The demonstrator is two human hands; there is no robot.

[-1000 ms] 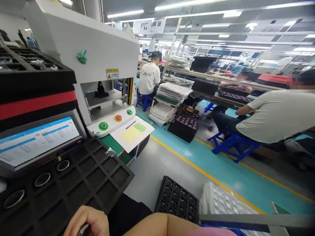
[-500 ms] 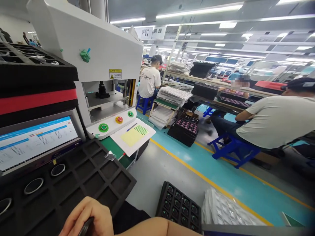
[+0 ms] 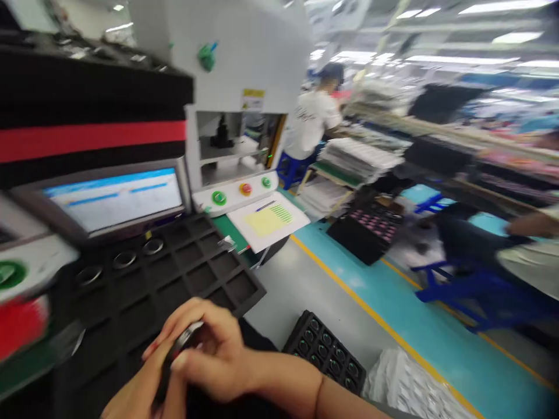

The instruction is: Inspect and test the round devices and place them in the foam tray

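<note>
Low in the view, my right hand (image 3: 213, 349) is wrapped round a dark round part (image 3: 183, 343) with a shiny rim. My left hand (image 3: 146, 375) holds the same part from the left, its fingers meeting those of my right hand. Both hands are over the near edge of a black compartment tray (image 3: 187, 256). Several round parts with silvery rims, one a ring-like piece (image 3: 124, 259), lie in the tray's far row. Fingers hide much of the held part.
Behind the tray stand a monitor (image 3: 117, 201) and a white press (image 3: 244, 52) with buttons. A sheet (image 3: 268, 221) with a pen lies right of it. On the floor are a tray of round parts (image 3: 325, 349) and plastic packaging (image 3: 406, 384). Two people sit beyond.
The view has swung left, so the scene sits further right. My left hand has come into view, holding the dark part together with my right hand.
</note>
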